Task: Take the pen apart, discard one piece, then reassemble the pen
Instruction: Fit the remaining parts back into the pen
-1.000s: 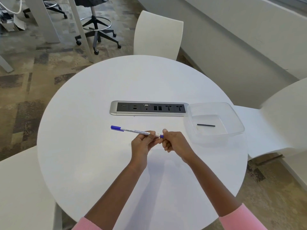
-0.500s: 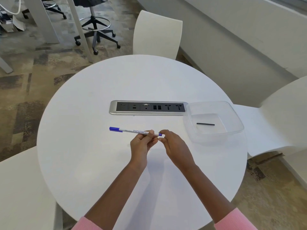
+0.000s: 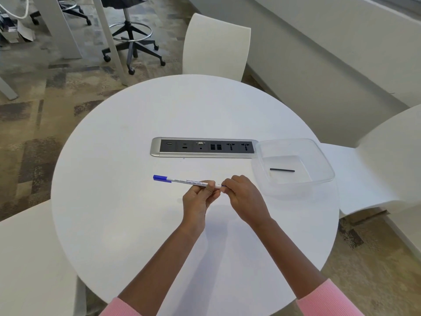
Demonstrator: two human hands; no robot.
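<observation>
Left grip (image 3: 198, 198) pinches the white pen (image 3: 182, 180) above the middle of the bench (image 3: 114, 201), its blue cap pointing to nine o'clock. Right grip (image 3: 243, 197) pinches its tail end. At two o'clock, a black piece (image 3: 282, 170) lies in a clear tub (image 3: 320, 159).

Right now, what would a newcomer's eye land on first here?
At the middle of the round white table, the left hand grips a blue-capped pen by its barrel and the right hand pinches its other end. To the right, a clear container holds one thin black piece.
</observation>
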